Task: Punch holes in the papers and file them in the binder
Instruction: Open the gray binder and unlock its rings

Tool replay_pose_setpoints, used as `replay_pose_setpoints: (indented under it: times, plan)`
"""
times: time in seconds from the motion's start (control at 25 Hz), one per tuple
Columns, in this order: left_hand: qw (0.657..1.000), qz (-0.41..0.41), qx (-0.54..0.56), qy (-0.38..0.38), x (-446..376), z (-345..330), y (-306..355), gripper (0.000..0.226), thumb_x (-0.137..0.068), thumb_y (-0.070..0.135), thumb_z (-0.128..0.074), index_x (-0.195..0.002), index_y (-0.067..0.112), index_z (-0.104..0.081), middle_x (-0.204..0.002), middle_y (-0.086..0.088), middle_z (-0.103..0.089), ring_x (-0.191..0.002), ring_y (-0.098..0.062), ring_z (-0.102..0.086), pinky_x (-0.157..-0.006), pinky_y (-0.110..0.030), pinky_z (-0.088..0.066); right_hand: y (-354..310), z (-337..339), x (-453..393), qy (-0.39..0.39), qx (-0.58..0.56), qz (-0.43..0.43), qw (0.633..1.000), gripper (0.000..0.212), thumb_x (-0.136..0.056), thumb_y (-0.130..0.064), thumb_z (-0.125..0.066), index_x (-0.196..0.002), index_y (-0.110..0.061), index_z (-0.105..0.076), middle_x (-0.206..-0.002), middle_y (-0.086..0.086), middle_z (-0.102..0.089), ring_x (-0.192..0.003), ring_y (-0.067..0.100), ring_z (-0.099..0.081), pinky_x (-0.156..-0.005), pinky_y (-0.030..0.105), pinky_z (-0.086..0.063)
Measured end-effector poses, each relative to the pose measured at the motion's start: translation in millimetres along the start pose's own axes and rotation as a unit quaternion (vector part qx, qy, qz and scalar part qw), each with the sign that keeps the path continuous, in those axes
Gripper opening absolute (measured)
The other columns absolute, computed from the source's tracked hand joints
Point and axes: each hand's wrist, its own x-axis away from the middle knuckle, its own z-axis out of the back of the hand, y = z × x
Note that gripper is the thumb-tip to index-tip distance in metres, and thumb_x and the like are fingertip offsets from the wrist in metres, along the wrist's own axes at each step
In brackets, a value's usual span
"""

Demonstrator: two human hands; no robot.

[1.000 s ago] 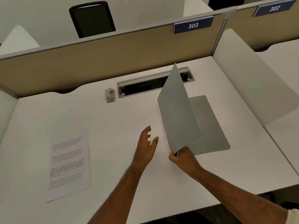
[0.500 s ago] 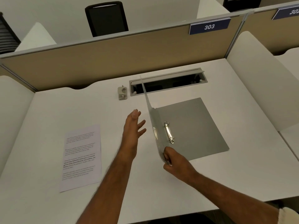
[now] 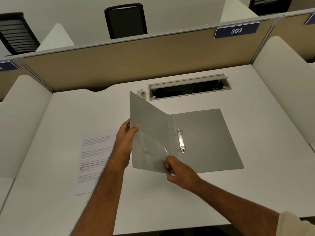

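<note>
The grey ring binder (image 3: 204, 142) lies open on the table (image 3: 255, 193), spine running away from the person, front cover raised leftward. The left hand (image 3: 125, 143) grips the cover's outer edge; the right hand (image 3: 179, 169) pinches its near corner. A printed paper (image 3: 92, 160) lies flat just left.

White desk (image 3: 255, 193), open cable tray (image 3: 189, 87), tan partition (image 3: 136, 65), sign 303 (image 3: 236, 30), black chair (image 3: 126, 21)

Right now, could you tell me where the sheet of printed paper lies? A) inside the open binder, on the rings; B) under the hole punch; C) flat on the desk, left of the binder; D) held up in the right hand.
C: the paper lies flat on the desk, left of the binder, whose rings hold nothing.
</note>
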Motion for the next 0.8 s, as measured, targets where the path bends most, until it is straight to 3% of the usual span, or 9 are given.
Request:
replay_pose_setpoints:
  times: [0.16, 0.28, 0.44, 0.52, 0.6, 0.8]
  plan:
    - [0.999, 0.004, -0.033, 0.030, 0, 21, -4, 0.043, -0.102, 0.020, -0.058, -0.143, 0.029, -0.053, -0.120, 0.009, -0.072, -0.107, -0.022, -0.072, -0.090, -0.047, -0.061, 6, 11, -3, -0.081, -0.045, -0.016, 0.996, 0.052, -0.074, -0.055, -0.081, -0.097, -0.029, -0.042, -0.089, -0.012, -0.049, -0.069, 0.006, -0.042, -0.062, 0.022, -0.042]
    - [0.999, 0.010, -0.044, 0.030, -2, 37, -13, 0.040, -0.102, 0.021, -0.060, -0.141, 0.028, -0.055, -0.120, 0.005, -0.074, -0.105, -0.023, -0.073, -0.090, -0.048, -0.061, 20, 26, -8, -0.062, -0.139, -0.041, 0.988, 0.046, -0.080, -0.047, -0.081, -0.102, -0.023, -0.048, -0.093, -0.005, -0.053, -0.068, 0.003, -0.044, -0.064, 0.021, -0.043]
    - [0.996, 0.005, -0.075, 0.038, -5, 52, -24, 0.037, -0.102, 0.019, -0.060, -0.138, 0.027, -0.057, -0.118, 0.004, -0.075, -0.100, -0.017, -0.075, -0.077, -0.032, -0.063, 53, 49, -21, 0.034, -0.141, -0.089, 0.985, 0.028, -0.089, -0.031, -0.075, -0.104, -0.027, -0.051, -0.092, -0.003, -0.055, -0.067, 0.005, -0.046, -0.068, 0.028, -0.045]
    - [0.994, 0.003, -0.095, 0.049, -9, 59, -32, 0.035, -0.101, 0.019, -0.061, -0.134, 0.029, -0.059, -0.115, 0.007, -0.076, -0.099, -0.016, -0.075, -0.082, -0.037, -0.063, 64, 58, -25, 0.055, -0.133, -0.114, 0.983, 0.025, -0.090, -0.026, -0.072, -0.104, -0.027, -0.051, -0.091, -0.001, -0.056, -0.067, 0.004, -0.047, -0.069, 0.028, -0.045]
    - [0.991, 0.008, -0.119, 0.055, -14, 66, -41, 0.035, -0.101, 0.021, -0.063, -0.134, 0.029, -0.058, -0.116, 0.007, -0.076, -0.100, -0.017, -0.075, -0.086, -0.043, -0.062, 72, 62, -27, 0.055, -0.123, -0.122, 0.983, 0.024, -0.092, -0.023, -0.071, -0.106, -0.026, -0.052, -0.091, 0.002, -0.055, -0.067, 0.005, -0.046, -0.069, 0.028, -0.046]
    - [0.984, 0.013, -0.161, 0.069, -28, 79, -62, 0.032, -0.098, 0.016, -0.066, -0.128, 0.024, -0.061, -0.117, 0.001, -0.075, -0.105, -0.022, -0.073, -0.088, -0.039, -0.060, 81, 63, -30, 0.032, -0.111, -0.126, 0.985, 0.025, -0.093, -0.019, -0.068, -0.110, -0.026, -0.051, -0.089, 0.000, -0.053, -0.068, 0.006, -0.045, -0.068, 0.028, -0.045]
